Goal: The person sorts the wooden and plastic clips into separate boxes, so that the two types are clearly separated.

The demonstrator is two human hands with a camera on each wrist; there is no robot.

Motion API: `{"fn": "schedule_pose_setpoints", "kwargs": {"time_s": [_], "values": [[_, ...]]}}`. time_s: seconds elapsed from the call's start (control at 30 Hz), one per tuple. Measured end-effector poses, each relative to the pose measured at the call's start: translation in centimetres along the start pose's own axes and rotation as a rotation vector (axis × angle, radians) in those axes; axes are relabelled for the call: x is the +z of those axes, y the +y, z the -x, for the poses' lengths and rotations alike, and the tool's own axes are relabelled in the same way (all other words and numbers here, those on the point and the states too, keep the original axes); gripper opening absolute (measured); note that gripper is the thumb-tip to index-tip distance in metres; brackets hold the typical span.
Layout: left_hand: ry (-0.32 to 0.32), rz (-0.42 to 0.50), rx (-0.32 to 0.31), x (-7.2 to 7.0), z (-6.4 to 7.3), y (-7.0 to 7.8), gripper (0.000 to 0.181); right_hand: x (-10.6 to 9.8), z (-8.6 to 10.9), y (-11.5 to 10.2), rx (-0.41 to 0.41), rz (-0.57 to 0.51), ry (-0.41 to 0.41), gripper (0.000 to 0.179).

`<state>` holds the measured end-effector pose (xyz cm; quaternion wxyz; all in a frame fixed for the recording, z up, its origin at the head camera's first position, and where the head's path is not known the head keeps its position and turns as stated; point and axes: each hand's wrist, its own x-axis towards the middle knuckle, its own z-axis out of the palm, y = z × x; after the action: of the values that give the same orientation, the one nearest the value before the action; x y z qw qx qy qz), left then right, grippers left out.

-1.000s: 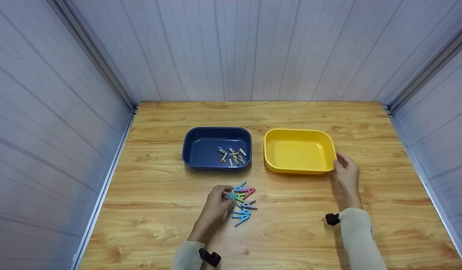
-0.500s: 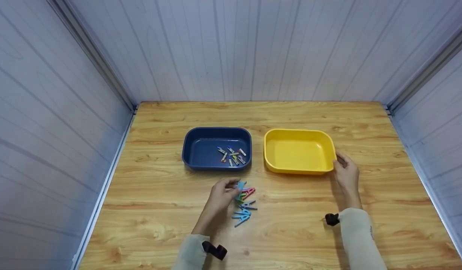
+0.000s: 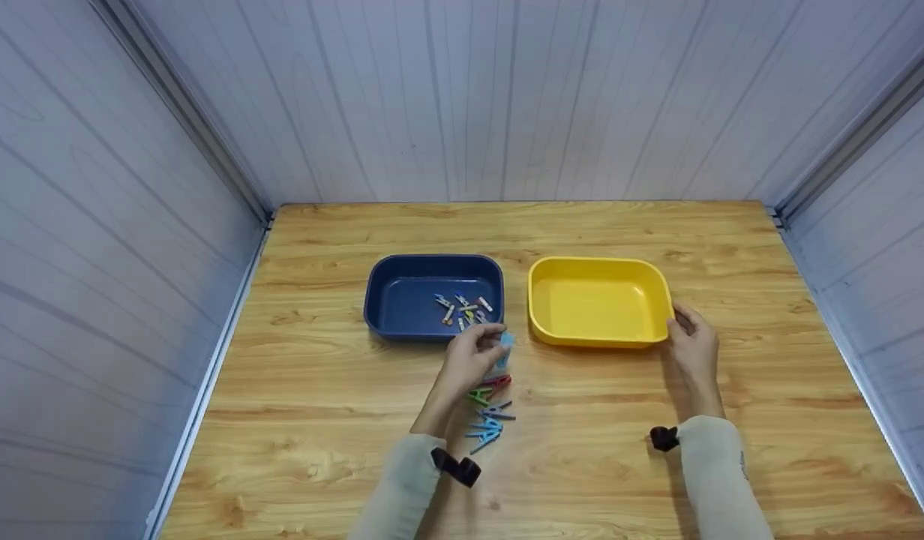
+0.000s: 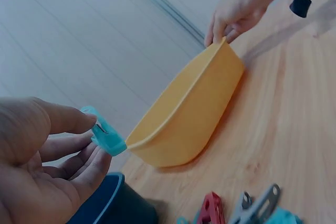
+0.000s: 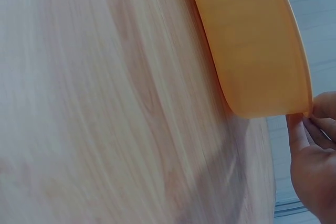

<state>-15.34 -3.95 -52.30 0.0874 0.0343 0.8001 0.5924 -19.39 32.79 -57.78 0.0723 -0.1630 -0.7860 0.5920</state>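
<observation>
Left hand moved forward and rightward, light blue peg in its pinch now beyond pile. Green peg, partly covered moments ago, now exposed behind hand. Ahead of hand: dark blue tub, near-right corner now hidden, lower wooden pegs partly blocked. More sleeve showing behind wrist.

the left arm reaches forward and leans to the right, and the left hand pinches with its fingers. the right arm reaches forward too, well apart from the left arm. the right hand seems to grip with bent fingers, but their tips are partly hidden.
</observation>
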Motion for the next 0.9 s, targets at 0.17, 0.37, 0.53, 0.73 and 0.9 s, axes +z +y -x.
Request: {"fn": "schedule_pose_setpoints", "kwargs": {"time_s": [0.17, 0.37, 0.53, 0.73, 0.9], "values": [[0.000, -0.059, 0.013, 0.8, -1.5, 0.8, 0.032, 0.2, -0.1, 0.0, -0.006, 0.005, 0.022, 0.042], [-0.008, -0.076, -0.018, 1.9, -3.0, 1.4, 0.030, 0.0, 0.1, -0.5, -0.026, 0.008, 0.029, 0.041], [-0.010, -0.072, -0.032, 3.0, -4.0, 2.0, 0.031, -0.1, -0.1, -0.1, -0.036, 0.016, 0.040, 0.042], [-0.001, -0.113, -0.045, 4.2, -5.3, 2.1, 0.032, -0.1, 0.1, 0.0, -0.028, 0.019, 0.032, 0.042], [0.024, -0.145, -0.037, 4.8, -6.0, 1.8, 0.031, 0.1, 0.3, -0.5, -0.009, -0.014, 0.014, 0.041]]}}
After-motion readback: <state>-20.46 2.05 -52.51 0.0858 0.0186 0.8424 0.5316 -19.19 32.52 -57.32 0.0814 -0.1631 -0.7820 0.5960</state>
